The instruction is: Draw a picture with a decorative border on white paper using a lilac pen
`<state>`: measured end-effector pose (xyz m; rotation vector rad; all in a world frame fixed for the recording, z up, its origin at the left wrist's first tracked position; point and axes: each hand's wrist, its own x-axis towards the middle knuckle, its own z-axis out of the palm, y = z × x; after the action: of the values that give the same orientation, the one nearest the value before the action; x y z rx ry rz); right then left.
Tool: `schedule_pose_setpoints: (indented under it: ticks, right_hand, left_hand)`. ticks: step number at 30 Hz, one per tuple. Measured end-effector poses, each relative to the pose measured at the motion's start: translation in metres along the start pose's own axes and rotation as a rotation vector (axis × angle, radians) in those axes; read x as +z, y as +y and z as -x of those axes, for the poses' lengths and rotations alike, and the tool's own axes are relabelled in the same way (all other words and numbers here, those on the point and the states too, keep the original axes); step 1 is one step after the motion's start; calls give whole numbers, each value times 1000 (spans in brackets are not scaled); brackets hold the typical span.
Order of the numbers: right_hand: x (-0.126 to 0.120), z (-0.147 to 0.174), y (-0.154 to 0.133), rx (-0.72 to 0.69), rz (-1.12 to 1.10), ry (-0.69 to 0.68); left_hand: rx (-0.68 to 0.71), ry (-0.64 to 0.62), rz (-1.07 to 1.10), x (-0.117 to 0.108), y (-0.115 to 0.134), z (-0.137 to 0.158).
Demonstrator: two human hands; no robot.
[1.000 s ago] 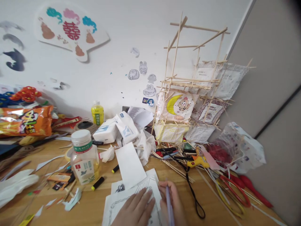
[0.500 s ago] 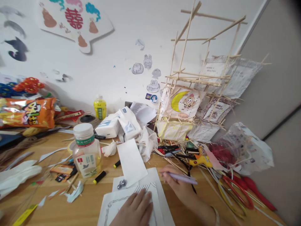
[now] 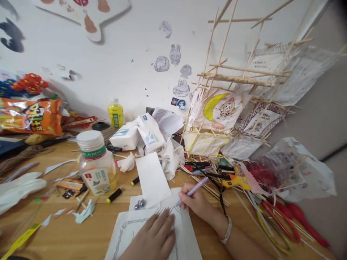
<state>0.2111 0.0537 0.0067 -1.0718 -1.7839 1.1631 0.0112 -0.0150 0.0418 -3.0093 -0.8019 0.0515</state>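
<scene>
The right grip (image 3: 195, 201) is holding a lavender pen (image 3: 197, 187), fingers curling around it, its tip pointing down at the upper right of a drawn sheet (image 3: 128, 231) — touching or just above, I cannot tell. The left grip (image 3: 155, 236) is lying flat on that sheet, fingers extended, and the sheet is resting at the near side of a wooden surface (image 3: 78, 240). A white wall (image 3: 121, 61) is rising behind; a stick frame (image 3: 238, 79) with paper panels is standing at the far right. Wood is showing on both sides of the sheet, with paper scraps (image 3: 85, 212) lying leftward and a yellow glue gun (image 3: 238, 182) rightward. A white-lidded jar (image 3: 94, 164) is showing something yellowish low inside; a crumpled plastic bag (image 3: 306, 173) is holding something red.
</scene>
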Motion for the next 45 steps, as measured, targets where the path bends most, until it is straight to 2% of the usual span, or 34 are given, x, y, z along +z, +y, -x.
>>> schedule_pose_setpoints:
  ticks: [6,11,26,37,45]
  right_hand:
    - [3,-2,2,-69,68,-13]
    - [2,-2,5,-130,133,-56]
    - [1,-1,8,-138,147,-87]
    - [1,1,9,-62,146,-78]
    - [0,0,5,-86,144,-98]
  left_hand:
    - [-44,132,74,11,0,6]
    - [-51,90,96,1,4,7]
    - [-98,16,203,-6,7,8]
    - [-88,80,229,-2,6,9]
    - [-97,45,242,-4,7,10]
